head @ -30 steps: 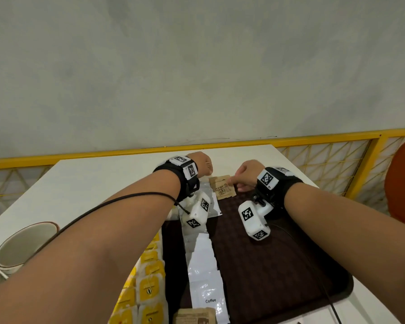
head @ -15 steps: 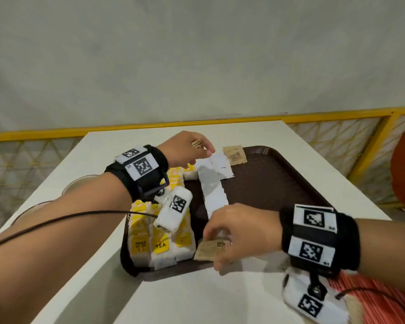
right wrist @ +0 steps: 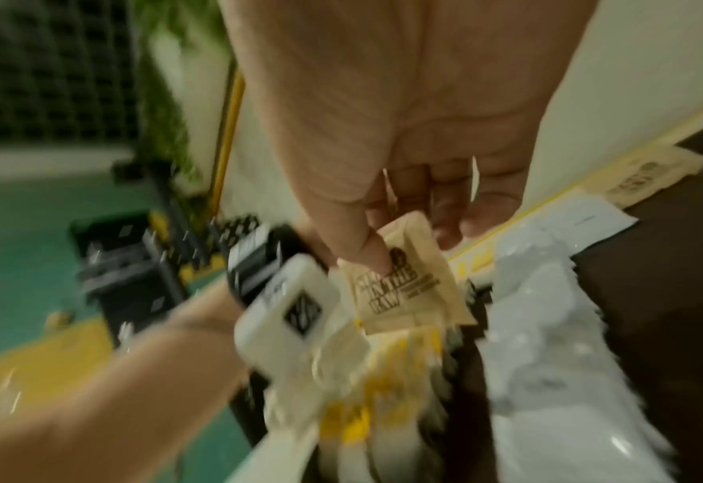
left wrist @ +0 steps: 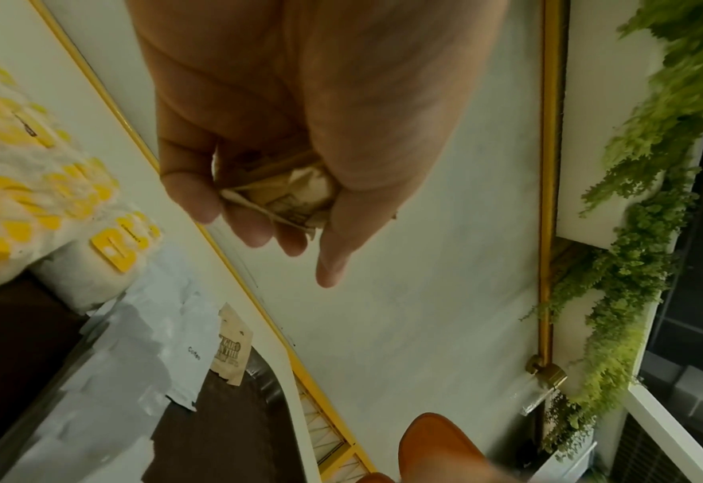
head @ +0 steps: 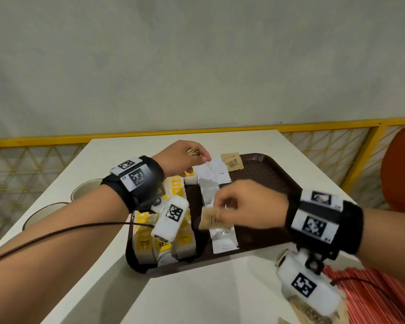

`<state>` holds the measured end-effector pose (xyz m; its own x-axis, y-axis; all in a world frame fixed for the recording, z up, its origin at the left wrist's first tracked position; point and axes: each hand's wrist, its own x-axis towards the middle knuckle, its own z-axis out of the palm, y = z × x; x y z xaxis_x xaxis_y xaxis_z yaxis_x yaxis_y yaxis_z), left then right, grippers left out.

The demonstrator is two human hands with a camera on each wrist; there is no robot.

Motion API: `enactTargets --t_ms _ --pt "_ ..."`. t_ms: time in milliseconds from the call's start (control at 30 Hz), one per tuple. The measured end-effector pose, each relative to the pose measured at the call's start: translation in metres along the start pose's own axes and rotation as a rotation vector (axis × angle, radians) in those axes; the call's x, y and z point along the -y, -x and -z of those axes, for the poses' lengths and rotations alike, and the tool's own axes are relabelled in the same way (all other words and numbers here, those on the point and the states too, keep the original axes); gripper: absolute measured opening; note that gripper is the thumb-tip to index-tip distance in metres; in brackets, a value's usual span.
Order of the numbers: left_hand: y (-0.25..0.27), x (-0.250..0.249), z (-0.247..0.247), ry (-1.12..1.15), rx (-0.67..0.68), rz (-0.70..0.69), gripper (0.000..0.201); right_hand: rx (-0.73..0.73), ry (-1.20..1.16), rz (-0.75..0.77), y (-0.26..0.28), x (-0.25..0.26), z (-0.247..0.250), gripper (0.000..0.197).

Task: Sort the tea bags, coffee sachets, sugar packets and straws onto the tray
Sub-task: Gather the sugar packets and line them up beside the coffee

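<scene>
A dark brown tray (head: 264, 174) lies on the white table. On it, yellow-tagged tea bags (head: 147, 242) fill the left column and white coffee sachets (head: 223, 239) run down the middle. One brown sugar packet (head: 232, 162) lies at the tray's far edge. My right hand (head: 222, 211) pinches another brown sugar packet (right wrist: 407, 284) above the coffee sachets. My left hand (head: 192, 157) hovers over the far left corner, curled round a small bunch of brown sugar packets (left wrist: 287, 192). Red striped straws (head: 369, 298) lie at the near right.
Two cups (head: 80, 190) stand on the table left of the tray. A loose brown packet (head: 313, 312) lies off the tray at the near right, under my right wrist. A yellow railing (head: 337, 125) runs behind the table, and an orange chair (head: 400, 169) stands at the right.
My right hand drew back from the tray's far edge, picked a sugar packet up at the near edge and lifted it over the coffee sachets. My left hand kept its bunch.
</scene>
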<state>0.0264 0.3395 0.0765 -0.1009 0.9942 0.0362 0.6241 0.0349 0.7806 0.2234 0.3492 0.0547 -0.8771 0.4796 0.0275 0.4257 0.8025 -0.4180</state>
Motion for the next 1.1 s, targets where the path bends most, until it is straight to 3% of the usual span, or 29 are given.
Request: enactTargets --t_ms 67,133,233,367,467,633,767,867,967,1100 --pt "-0.001 -0.001 0.001 0.057 -0.005 0.02 0.012 -0.138 -0.232 -0.109 -0.003 -0.012 0.019 0.008" --pt "-0.002 0.0 -0.002 0.133 0.029 0.047 0.015 -0.25 -0.622 -0.246 -0.006 -0.025 0.03 0.009" --pt "-0.002 0.001 -0.013 0.259 0.109 0.067 0.02 -0.327 -1.141 -0.355 -0.005 -0.039 0.034 0.009" --pt "-0.007 0.001 -0.034 0.268 0.139 0.068 0.013 -0.311 -1.4 -0.381 -0.004 -0.049 0.028 0.014" --pt "-0.01 -0.001 -0.043 0.318 0.178 0.035 0.003 -0.282 -1.374 -0.418 -0.006 -0.054 0.022 0.017" --pt "-0.023 -0.006 -0.044 0.192 0.186 0.025 0.005 -0.325 -1.046 -0.421 -0.014 -0.063 0.028 0.014" --pt "-0.032 -0.006 -0.046 0.21 0.143 0.059 0.003 -0.233 -1.114 -0.395 -0.025 -0.073 0.028 0.019" --pt "-0.038 -0.002 -0.041 0.198 0.029 0.091 0.008 -0.343 -1.146 -0.394 -0.041 -0.09 0.035 0.015" --pt "-0.042 0.007 -0.03 0.2 -0.067 0.116 0.01 -0.425 -0.935 -0.447 -0.06 -0.115 0.046 0.016" --pt "-0.045 0.016 -0.023 0.171 -0.064 0.127 0.013 -0.333 -0.52 -0.561 -0.081 -0.14 0.043 0.02"
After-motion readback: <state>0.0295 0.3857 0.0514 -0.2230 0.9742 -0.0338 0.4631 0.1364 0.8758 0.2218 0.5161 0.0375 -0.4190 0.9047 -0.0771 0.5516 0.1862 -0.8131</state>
